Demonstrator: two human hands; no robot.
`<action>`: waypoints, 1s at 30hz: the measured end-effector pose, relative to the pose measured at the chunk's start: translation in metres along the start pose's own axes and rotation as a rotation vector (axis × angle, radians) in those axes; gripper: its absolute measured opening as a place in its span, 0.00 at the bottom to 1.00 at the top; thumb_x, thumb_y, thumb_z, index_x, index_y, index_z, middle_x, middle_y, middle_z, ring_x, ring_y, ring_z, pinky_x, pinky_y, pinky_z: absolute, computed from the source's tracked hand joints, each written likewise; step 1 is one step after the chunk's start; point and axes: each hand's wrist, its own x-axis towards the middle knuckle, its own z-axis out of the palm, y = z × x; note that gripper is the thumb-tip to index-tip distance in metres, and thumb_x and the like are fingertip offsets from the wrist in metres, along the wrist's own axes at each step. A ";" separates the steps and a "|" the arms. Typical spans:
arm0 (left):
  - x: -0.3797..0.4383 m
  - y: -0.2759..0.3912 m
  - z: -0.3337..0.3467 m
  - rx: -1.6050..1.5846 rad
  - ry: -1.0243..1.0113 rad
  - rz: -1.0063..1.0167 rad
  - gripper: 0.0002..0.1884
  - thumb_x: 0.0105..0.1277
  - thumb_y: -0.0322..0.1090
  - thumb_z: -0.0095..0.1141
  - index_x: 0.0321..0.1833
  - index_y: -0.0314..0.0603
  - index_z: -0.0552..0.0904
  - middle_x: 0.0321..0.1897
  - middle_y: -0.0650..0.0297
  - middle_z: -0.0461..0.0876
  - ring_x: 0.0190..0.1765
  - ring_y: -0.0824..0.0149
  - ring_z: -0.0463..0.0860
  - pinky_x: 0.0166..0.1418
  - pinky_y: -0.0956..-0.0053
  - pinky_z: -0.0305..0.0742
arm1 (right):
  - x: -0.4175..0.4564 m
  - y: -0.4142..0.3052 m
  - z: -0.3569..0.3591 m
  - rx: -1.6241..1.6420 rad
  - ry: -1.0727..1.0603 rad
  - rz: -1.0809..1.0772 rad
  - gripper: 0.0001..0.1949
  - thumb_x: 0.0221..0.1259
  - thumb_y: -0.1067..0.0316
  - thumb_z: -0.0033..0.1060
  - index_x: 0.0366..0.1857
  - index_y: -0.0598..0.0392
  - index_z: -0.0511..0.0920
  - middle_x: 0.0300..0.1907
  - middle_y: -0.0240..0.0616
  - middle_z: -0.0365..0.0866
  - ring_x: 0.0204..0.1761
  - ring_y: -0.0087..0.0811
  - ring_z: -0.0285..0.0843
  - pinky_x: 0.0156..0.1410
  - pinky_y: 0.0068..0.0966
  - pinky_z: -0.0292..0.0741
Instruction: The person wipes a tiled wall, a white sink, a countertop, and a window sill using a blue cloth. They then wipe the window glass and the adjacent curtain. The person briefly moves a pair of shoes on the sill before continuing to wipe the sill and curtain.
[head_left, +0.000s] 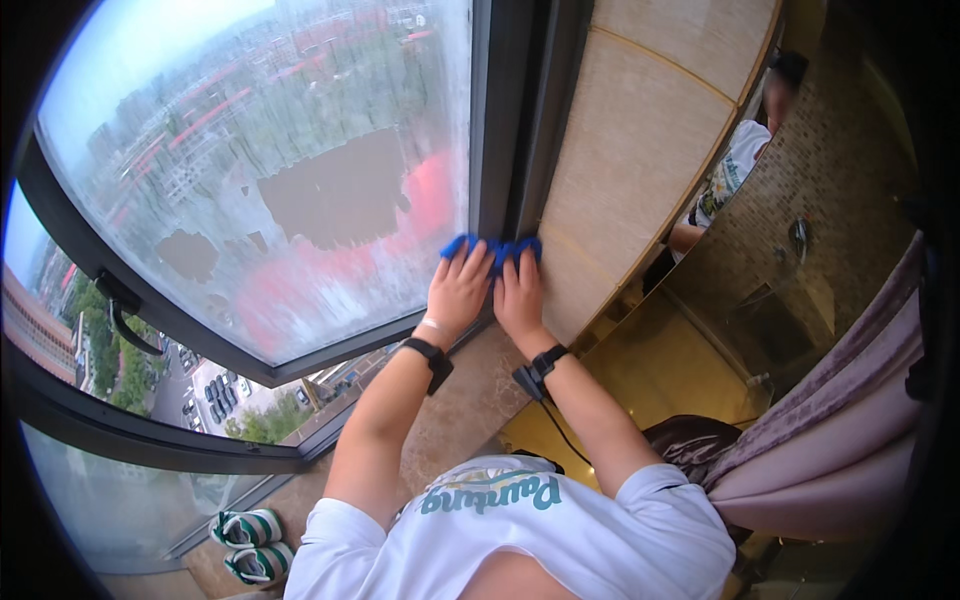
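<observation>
Both my hands are on a bunched blue cloth (501, 253) at the lower end of the dark grey window frame (517, 135). My left hand (459, 291) has its fingers over the cloth's left part, beside the edge of the open window sash (360, 346). Close by, my right hand (519, 298) grips the right part, near the beige tiled wall (622, 150). The cloth's underside is hidden. Streaks and cloudy patches cover the sash's glass pane (330, 187).
A black window handle (124, 326) juts from the sash, and the open gap looks down on parked cars. Green-and-white striped shoes (259, 546) stand on the stone sill (457, 390). A mauve curtain (817, 442) hangs at right. The mirrored surface (750, 247) reflects a person.
</observation>
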 end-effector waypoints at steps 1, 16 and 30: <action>0.024 0.000 -0.017 -0.016 0.075 -0.023 0.27 0.64 0.40 0.58 0.67 0.44 0.76 0.71 0.56 0.69 0.72 0.51 0.66 0.75 0.55 0.60 | 0.026 -0.008 -0.010 -0.015 0.049 -0.026 0.21 0.62 0.71 0.57 0.59 0.63 0.74 0.65 0.65 0.65 0.66 0.66 0.64 0.71 0.52 0.65; -0.072 -0.029 0.006 0.276 -0.189 -0.089 0.28 0.63 0.34 0.52 0.69 0.48 0.74 0.78 0.69 0.59 0.76 0.68 0.62 0.75 0.65 0.57 | -0.051 0.003 0.043 -0.302 -0.352 -0.357 0.26 0.62 0.58 0.60 0.64 0.51 0.74 0.70 0.45 0.68 0.72 0.43 0.61 0.71 0.51 0.60; -0.101 -0.104 -0.104 0.553 0.348 -0.487 0.28 0.55 0.33 0.60 0.63 0.54 0.80 0.66 0.56 0.62 0.69 0.50 0.60 0.71 0.54 0.58 | 0.032 -0.130 0.079 -0.049 -0.082 -0.535 0.30 0.52 0.51 0.69 0.63 0.42 0.76 0.68 0.47 0.68 0.70 0.49 0.59 0.65 0.49 0.62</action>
